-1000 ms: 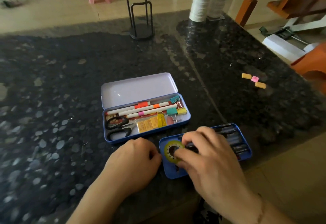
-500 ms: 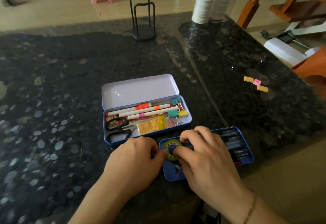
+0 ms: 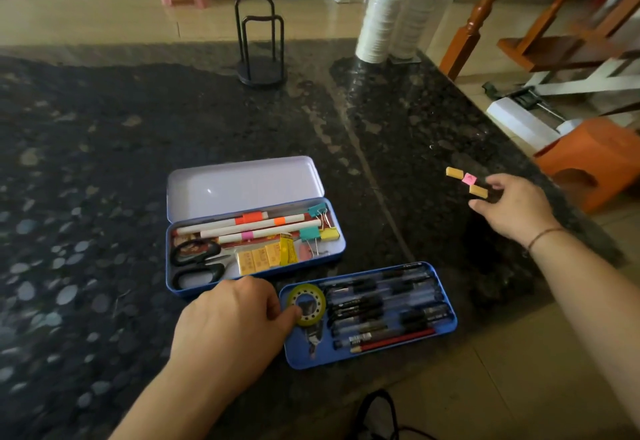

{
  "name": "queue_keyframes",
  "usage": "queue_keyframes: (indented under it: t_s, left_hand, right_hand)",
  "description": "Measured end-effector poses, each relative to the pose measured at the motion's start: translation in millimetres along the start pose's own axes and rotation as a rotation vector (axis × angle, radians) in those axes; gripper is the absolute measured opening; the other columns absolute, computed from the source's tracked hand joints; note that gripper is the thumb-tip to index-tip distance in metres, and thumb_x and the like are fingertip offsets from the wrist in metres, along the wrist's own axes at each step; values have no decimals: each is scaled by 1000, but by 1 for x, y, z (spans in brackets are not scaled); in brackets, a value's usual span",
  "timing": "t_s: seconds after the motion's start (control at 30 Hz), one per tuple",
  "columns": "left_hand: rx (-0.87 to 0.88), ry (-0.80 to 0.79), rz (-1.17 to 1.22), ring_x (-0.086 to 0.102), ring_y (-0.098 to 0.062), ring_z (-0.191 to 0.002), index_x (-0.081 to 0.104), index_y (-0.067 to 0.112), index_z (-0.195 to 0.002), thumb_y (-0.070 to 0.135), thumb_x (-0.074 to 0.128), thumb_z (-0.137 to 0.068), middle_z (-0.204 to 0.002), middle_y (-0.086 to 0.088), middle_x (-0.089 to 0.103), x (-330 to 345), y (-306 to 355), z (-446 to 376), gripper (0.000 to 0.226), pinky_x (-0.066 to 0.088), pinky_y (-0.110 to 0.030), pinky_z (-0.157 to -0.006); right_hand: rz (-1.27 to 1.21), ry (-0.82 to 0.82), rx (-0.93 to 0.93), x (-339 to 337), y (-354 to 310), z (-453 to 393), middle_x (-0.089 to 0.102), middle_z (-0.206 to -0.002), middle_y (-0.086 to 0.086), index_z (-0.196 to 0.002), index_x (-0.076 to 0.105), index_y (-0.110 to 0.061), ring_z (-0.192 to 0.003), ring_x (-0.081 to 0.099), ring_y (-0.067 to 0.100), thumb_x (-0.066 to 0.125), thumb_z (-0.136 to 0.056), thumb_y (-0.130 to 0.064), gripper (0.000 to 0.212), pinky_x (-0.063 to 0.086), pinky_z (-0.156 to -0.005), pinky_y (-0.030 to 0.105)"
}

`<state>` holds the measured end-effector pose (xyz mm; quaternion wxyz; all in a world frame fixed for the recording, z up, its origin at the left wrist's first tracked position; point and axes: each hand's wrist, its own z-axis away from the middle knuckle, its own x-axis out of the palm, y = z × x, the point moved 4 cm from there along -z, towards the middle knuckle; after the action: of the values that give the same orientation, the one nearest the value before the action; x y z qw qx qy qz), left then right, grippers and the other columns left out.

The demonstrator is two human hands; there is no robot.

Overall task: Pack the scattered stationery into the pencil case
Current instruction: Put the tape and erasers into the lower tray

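Yellow eraser (image 3: 478, 191) at right hand (image 3: 512, 209) fingertips, ungripped, on counter (image 3: 104, 162)

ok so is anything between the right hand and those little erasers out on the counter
Nothing visible. The right hand is open right beside the three small erasers: its fingers almost reach the nearest yellow eraser, with the pink eraser and the far yellow eraser just beyond on bare countertop.
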<state>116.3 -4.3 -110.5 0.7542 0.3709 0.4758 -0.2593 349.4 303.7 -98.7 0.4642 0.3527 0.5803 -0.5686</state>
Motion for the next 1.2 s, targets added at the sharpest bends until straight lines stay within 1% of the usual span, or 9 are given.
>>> queue_keyframes:
  t_s: [0.2,0.3,0.4,0.47,0.53,0.63,0.7,1.0,1.2]
  left_hand:
    - [18,-13,25,57,-3,-56,61,28,-69,64,55,-80,-61,9,60,2,-3,-2,38,52,-22,-51]
    - [43,-30,46,58,-4,-58,64,29,-75,59,52,-85,-64,9,62,2,-6,-3,34,52,-24,-53]
    - [67,-48,62,58,-4,-60,65,29,-79,56,51,-88,-68,9,63,1,-7,-2,32,49,-22,-53]
    - [72,-54,74,59,-4,-63,66,30,-81,54,53,-87,-70,11,64,1,-8,-1,28,52,-24,-56]
    - [76,-52,79,59,-4,-66,67,31,-83,52,56,-87,-72,12,63,1,-10,0,24,52,-25,-58]
    - [82,-41,80,59,-4,-66,66,31,-83,51,58,-85,-73,12,64,2,-9,0,22,54,-27,-60]
    - [80,-58,88,59,-4,-66,66,32,-85,52,58,-85,-74,12,64,3,-9,-1,21,55,-27,-61]
    - [93,-97,100,61,-5,-67,66,33,-90,49,58,-87,-76,10,65,4,-9,-2,19,55,-26,-62]
    - [90,-98,111,60,-4,-65,65,33,-88,49,58,-87,-75,11,64,5,-10,-2,18,55,-26,-61]
  right_hand:
    - [-31,53,23,2,-1,1,68,-108,14,-103,70,-8,-91,57,23,69,-86,-13,18,42,-82,31]
    - [-58,93,-246,-3,-28,57,67,-101,12,-100,70,-10,-86,58,21,65,-87,-11,14,42,-81,27]
    - [-213,-98,-543,6,-66,157,67,-91,-12,-92,72,-25,-85,61,1,61,-89,-14,15,42,-77,7]
    - [-264,-262,-611,19,-84,206,65,-85,-25,-92,73,-32,-87,61,-5,65,-86,-20,15,44,-78,7]
    - [-242,-306,-613,33,-93,230,58,-77,-33,-94,72,-37,-85,60,-3,71,-81,-28,16,50,-72,14]
    - [-99,-156,-701,37,-109,241,44,-62,-30,-78,67,-37,-66,52,2,70,-74,-40,6,39,-50,13]
    - [-58,-117,-771,42,-117,246,53,-61,-24,-71,67,-34,-64,49,4,69,-73,-40,7,37,-45,16]
    - [174,14,-865,59,-128,249,65,-68,-9,-77,71,-24,-68,52,17,69,-78,-22,3,33,-48,26]
    - [149,-9,-815,49,-122,249,62,-65,-12,-74,65,-28,-66,53,14,81,-68,-37,20,35,-47,23]
